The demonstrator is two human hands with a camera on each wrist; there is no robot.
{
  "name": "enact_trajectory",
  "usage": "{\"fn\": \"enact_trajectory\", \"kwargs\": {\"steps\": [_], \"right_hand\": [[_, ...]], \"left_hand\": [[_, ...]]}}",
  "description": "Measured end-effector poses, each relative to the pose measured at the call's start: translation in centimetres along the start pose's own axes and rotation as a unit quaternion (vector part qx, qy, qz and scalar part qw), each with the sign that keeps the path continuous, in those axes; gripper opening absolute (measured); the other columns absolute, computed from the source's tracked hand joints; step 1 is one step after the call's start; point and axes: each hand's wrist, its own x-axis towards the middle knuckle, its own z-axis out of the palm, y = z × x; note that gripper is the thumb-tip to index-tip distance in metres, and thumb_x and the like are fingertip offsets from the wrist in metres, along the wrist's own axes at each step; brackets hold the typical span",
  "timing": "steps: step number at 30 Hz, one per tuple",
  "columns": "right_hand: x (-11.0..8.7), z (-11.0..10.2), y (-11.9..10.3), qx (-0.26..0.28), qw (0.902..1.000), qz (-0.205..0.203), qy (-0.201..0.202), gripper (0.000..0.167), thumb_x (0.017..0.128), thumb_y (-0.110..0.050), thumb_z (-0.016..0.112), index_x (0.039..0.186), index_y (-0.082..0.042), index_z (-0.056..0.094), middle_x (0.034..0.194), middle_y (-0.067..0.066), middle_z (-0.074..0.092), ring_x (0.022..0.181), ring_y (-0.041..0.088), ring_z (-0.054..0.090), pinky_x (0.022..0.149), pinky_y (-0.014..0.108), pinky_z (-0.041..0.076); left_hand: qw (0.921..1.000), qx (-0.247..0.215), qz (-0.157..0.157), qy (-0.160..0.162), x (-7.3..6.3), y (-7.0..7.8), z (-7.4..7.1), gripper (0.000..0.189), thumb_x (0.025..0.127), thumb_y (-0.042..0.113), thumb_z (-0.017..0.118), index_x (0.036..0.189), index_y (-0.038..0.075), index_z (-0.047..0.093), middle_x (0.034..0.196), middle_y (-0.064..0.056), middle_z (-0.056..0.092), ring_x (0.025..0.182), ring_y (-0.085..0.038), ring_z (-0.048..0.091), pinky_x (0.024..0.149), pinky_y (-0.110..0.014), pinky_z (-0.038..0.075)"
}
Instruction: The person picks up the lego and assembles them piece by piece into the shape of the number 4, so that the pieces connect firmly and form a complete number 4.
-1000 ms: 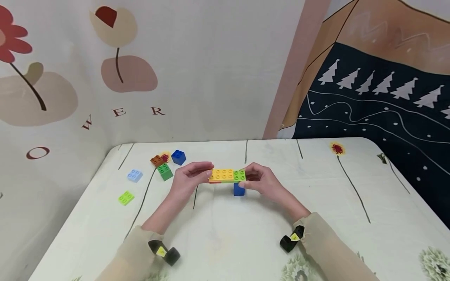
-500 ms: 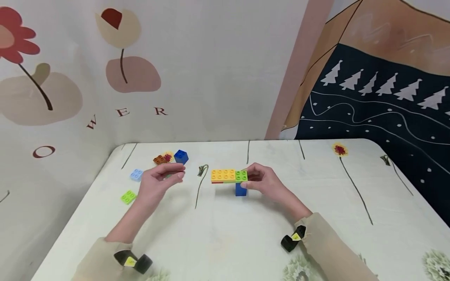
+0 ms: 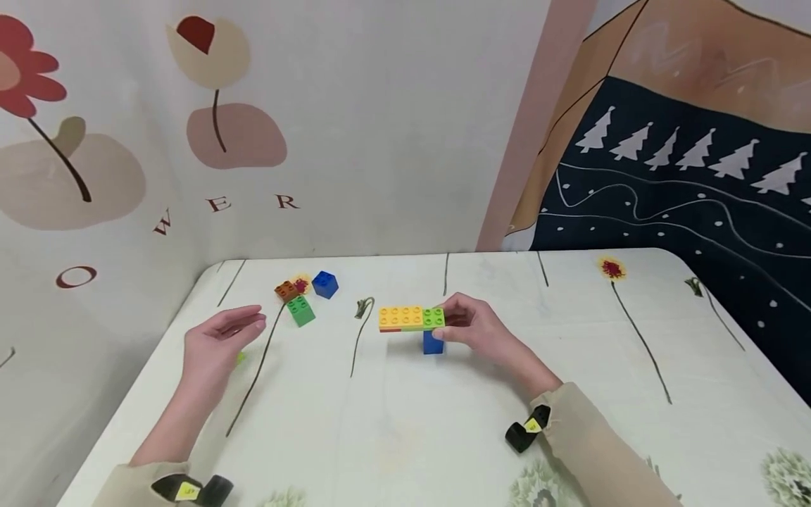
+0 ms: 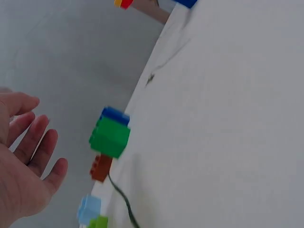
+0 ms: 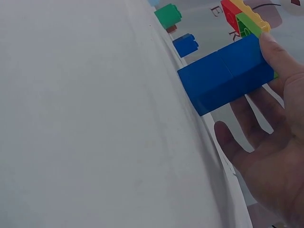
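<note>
At the middle of the table, my right hand point(image 3: 481, 329) pinches a toy brick build by its right end. Its top row is a long yellow brick point(image 3: 400, 316) beside a lime green brick point(image 3: 434, 318). A red brick point(image 5: 232, 15) shows under the yellow one in the right wrist view, and a column of two blue bricks point(image 5: 227, 75) stands below the right end. My left hand point(image 3: 215, 345) holds nothing, its fingers loosely bent, over the table's left side. In the head view it mostly hides a small lime brick point(image 3: 241, 358) and fully covers a light blue brick point(image 4: 89, 209).
Toward the back left lie a green brick point(image 3: 300, 310), a brown brick point(image 3: 286, 291) and a blue brick point(image 3: 325, 284), close together. A printed cloth point(image 3: 393, 429) covers the table, with a patterned curtain point(image 3: 380, 141) behind it.
My left hand has let go of the left end of the brick build and moved left, over the loose bricks. The right hand keeps hold of the build in the same spot.
</note>
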Motion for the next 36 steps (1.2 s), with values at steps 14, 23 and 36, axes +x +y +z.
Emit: {"fn": "enact_trajectory", "kwargs": {"steps": [14, 23, 36], "right_hand": [[0.0, -0.2, -0.1, 0.001, 1.0, 0.006, 0.002, 0.03, 0.09, -0.007, 0.08, 0.116, -0.004, 0.064, 0.118, 0.011, 0.07, 0.104, 0.026, 0.066, 0.088, 0.03, 0.056], [-0.1, -0.1, -0.1, 0.003, 1.0, 0.005, 0.001, 0.029, 0.09, -0.006, 0.079, 0.114, -0.002, 0.063, 0.117, 0.012, 0.07, 0.103, 0.026, 0.065, 0.088, 0.031, 0.055], [-0.1, 0.0, -0.2, 0.011, 0.9999, 0.001, 0.001, 0.03, 0.09, -0.007, 0.079, 0.115, -0.001, 0.064, 0.116, 0.011, 0.07, 0.103, 0.026, 0.065, 0.086, 0.03, 0.055]], "left_hand": [[0.9693, 0.234, -0.058, 0.051, 0.8, -3.3, -4.2, 0.05, 0.093, 0.021, 0.077, 0.136, 0.0, 0.063, 0.104, 0.018, 0.071, 0.094, 0.011, 0.056, 0.071, -0.01, 0.049], [0.9607, 0.277, -0.02, -0.015, 0.6, -4.2, -5.7, 0.059, 0.088, 0.014, 0.082, 0.137, -0.009, 0.057, 0.123, -0.015, 0.068, 0.091, 0.017, 0.054, 0.076, -0.006, 0.048], [0.9175, 0.395, -0.025, -0.04, 0.4, -4.1, -6.8, 0.069, 0.081, 0.021, 0.088, 0.135, -0.01, 0.059, 0.124, -0.029, 0.065, 0.106, -0.036, 0.064, 0.068, -0.012, 0.046]]}}
